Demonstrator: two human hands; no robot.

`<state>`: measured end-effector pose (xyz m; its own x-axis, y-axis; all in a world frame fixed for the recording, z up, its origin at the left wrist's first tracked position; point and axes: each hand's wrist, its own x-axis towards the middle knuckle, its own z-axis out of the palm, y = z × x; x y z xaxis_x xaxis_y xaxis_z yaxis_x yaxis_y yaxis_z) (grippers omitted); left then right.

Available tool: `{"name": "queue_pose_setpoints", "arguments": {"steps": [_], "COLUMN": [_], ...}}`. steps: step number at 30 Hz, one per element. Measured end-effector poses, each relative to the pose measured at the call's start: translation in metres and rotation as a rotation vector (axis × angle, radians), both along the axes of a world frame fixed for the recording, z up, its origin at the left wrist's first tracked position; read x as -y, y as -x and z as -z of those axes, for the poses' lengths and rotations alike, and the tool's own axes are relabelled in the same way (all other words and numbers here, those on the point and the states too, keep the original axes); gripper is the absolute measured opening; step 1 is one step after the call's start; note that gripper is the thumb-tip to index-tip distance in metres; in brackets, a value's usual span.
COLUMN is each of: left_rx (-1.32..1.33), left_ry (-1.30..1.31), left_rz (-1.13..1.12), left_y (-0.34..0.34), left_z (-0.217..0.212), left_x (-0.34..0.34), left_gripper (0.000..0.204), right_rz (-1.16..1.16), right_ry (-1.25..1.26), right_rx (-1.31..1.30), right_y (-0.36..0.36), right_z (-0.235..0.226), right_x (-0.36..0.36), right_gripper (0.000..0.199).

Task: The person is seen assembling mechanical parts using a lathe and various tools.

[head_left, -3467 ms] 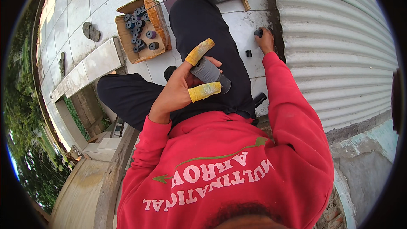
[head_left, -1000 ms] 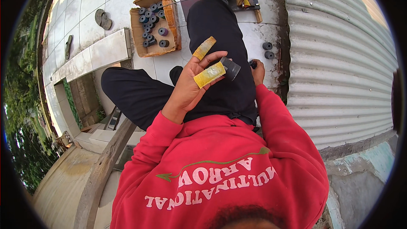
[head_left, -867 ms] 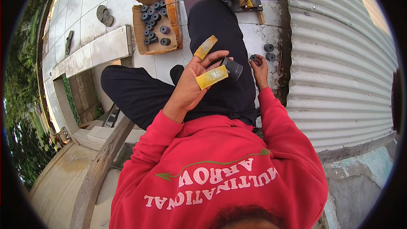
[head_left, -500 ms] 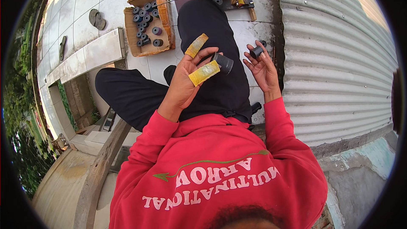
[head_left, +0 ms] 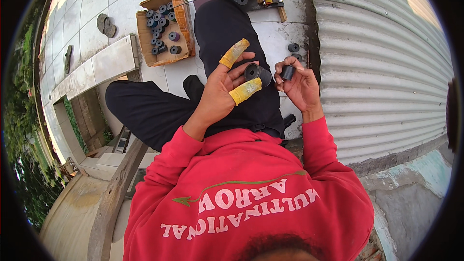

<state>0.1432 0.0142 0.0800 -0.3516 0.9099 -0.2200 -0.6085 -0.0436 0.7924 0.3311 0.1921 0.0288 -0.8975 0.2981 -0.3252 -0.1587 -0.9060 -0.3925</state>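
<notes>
Head view showed the left hand (head_left: 217, 91) gripping a wide black hollow cylinder (head_left: 263, 75) over the dark trousers (head_left: 145, 104), thumb on one side and fingers on the other; the index finger, in a yellow wrap (head_left: 235, 53), stood extended, clear of the part. The right hand (head_left: 302, 89) held a small black cylinder (head_left: 287, 72) just beside it in curled fingers; thumb contact could not be confirmed. Both parts appeared light and rigid, with smooth walls likely to slip; the outer wall offered the best hold, leaving the open end unobstructed. Two similar black cylinders (head_left: 293, 47) stood on white tiles (head_left: 270, 30) nearby; a cardboard box (head_left: 182, 19) contained others.
</notes>
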Motion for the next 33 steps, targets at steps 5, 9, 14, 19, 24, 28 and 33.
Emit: {"name": "queue_pose_setpoints", "arguments": {"steps": [5, 9, 14, 19, 24, 28, 33], "left_rx": [-0.316, -0.872, -1.074, -1.086, -0.983, -0.933, -0.906], "left_ry": [0.113, 0.117, 0.131, 0.075, 0.264, 0.434, 0.58], "left_rz": [0.027, -0.003, 0.05, -0.065, -0.168, -0.349, -0.494], "left_y": [-0.007, -0.016, -0.025, 0.001, 0.067, 0.126, 0.152], "left_z": [-0.004, -0.008, -0.014, -0.012, 0.002, 0.013, 0.009], "left_x": [-0.006, -0.022, -0.038, -0.028, 0.018, 0.074, 0.123], "left_gripper": [0.081, 0.075, 0.075, 0.069, 0.067, 0.053, 0.047], "right_rz": [-0.396, -0.186, -0.168, -0.073, 0.149, 0.232, 0.361], "right_ry": [-1.225, -1.711, -1.459, -1.148, -1.048, -1.155, -1.131], "right_rx": [0.458, 0.426, 0.681, 1.003, 1.305, 1.492, 1.464], "right_y": [0.014, 0.013, -0.003, -0.05, -0.121, -0.111, -0.084], "right_z": [-0.052, -0.047, -0.032, 0.105, 0.241, 0.259, 0.267], "right_x": [0.007, 0.01, 0.006, 0.009, 0.016, 0.001, -0.016], "right_gripper": [0.054, 0.059, 0.054, 0.057, 0.069, 0.071, 0.071]}}
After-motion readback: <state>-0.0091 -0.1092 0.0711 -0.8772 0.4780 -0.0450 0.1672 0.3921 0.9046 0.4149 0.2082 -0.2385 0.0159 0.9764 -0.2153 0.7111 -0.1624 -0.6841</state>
